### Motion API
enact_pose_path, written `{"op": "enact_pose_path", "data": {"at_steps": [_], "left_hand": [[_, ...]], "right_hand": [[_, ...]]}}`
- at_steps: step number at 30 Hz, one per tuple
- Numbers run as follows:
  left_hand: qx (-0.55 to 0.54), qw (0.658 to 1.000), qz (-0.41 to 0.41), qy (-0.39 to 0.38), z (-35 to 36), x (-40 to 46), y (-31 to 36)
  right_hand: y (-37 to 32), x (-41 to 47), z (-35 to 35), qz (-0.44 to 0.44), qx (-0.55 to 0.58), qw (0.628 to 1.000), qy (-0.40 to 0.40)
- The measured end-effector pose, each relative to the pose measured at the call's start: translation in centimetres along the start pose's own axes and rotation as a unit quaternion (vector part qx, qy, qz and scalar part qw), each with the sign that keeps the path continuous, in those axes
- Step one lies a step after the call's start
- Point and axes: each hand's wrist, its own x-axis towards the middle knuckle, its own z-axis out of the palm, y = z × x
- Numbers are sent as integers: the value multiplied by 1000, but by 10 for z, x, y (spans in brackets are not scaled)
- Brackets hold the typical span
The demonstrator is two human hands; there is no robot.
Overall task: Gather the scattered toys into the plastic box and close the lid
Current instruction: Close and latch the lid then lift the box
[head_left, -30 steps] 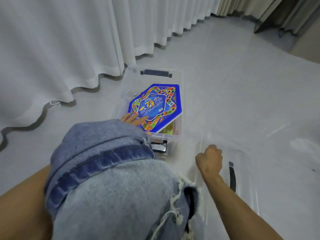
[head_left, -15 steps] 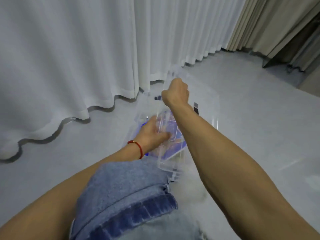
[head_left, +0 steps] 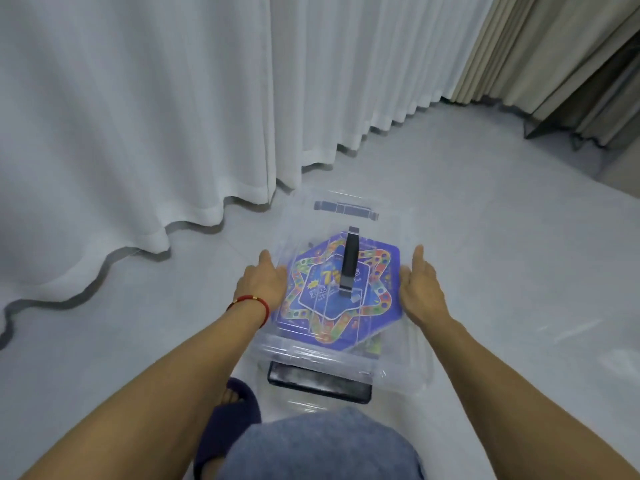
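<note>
two hands now flank the clear plastic box (head_left: 346,362) on the floor (head_left: 502,237): the left hand (head_left: 265,284) and right hand (head_left: 420,292) lie with fingers straight and together, palms against the sides of the transparent lid (head_left: 349,233). half a second ago the right hand held that lid in the air; now it sits over the blue game board (head_left: 311,306), between the fingers, so seemingly only pressing it shut remains.

One big yellow "7" shows on the blue game board (head_left: 337,289), seen through the clear lid (head_left: 388,230). The smaller print around it is too blurred to read.
</note>
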Motion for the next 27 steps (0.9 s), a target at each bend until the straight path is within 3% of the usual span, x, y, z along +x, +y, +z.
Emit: {"op": "enact_pose_path", "data": {"at_steps": [5,9,11,14,16,18,21,23,26,27], "left_hand": [[-25,998,-42,31,-2,10,-8],[-15,999,-8,41,0,15,-16],[68,996,17,53,-10,22,-22],[289,946,65,134,-18,11,-30],[301,929,146,157,-8,-21,-24],[260,937,200,117,12,-57,-14],[229,963,142,22,30,-80,-15],[253,957,136,40,20,-76,-34],[283,937,203,40,-12,-56,-76],[292,929,225,28,-22,-49,-89]], "right_hand": [[-12,16,12,34,61,998,-1],[-19,15,26,136,39,988,57],[-25,4,35,166,60,982,74],[-40,-20,48,215,109,966,90],[-54,-35,54,254,162,949,95],[-70,-43,62,291,216,928,87],[-93,-63,79,314,313,896,-25],[-98,-89,77,274,413,858,-132],[-93,-124,44,166,324,880,-305],[-91,-126,28,120,282,898,-316]]}}
